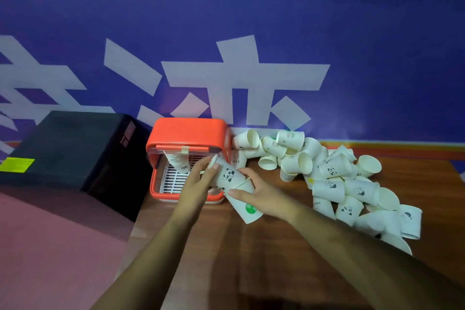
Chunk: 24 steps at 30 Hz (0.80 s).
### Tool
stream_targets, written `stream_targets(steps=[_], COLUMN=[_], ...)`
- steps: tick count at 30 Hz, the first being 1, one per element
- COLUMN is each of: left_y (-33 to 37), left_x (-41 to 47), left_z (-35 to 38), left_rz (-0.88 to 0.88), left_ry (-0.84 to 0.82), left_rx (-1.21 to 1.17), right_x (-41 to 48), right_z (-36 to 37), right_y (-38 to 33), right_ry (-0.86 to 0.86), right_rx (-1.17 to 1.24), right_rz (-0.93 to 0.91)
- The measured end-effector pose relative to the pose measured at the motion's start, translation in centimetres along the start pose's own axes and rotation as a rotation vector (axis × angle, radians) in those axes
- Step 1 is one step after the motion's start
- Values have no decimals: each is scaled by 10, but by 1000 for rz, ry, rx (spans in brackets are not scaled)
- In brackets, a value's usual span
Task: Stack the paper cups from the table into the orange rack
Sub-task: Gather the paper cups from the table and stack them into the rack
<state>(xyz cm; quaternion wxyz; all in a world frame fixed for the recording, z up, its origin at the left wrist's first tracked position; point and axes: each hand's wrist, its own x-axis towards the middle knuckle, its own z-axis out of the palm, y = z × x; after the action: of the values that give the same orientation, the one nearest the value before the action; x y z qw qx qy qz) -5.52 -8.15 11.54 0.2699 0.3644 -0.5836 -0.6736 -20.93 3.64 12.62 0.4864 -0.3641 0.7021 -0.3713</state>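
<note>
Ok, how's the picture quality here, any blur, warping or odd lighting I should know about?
Head view: wide-angle warping bows the table edge and wall stripe; light is dim and violet-tinted, with a pale glare on the wall above the loose cups; the left hand, right hand and held cups look slightly soft; the forearms darken toward the bottom.

single head-worn wide-angle view, forward and down, close over the hands (234,184) and wooden table (276,259)
</note>
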Motion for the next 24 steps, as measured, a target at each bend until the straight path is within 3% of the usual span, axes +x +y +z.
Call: stream_targets(steps=[3, 6, 14, 20, 24], left_y=[-8, -23, -53, -83, -98], left_x=[14, 28, 66, 93, 101], left_z=[-38, -70, -68, -69, -73], left_rz=[3, 17, 195, 140, 82], left_ry=[143, 179, -29, -96, -181], left_rx=[23, 251, 614, 811, 754], right_x=[16, 35, 78, 86, 90], right_z=[4, 4, 8, 8, 12], right_y=[1, 2, 7, 11, 8], right_ry=[85, 202, 398, 431, 429], right_rx=[17, 78, 89, 31, -65], right_rz=[58, 104, 74, 96, 102])
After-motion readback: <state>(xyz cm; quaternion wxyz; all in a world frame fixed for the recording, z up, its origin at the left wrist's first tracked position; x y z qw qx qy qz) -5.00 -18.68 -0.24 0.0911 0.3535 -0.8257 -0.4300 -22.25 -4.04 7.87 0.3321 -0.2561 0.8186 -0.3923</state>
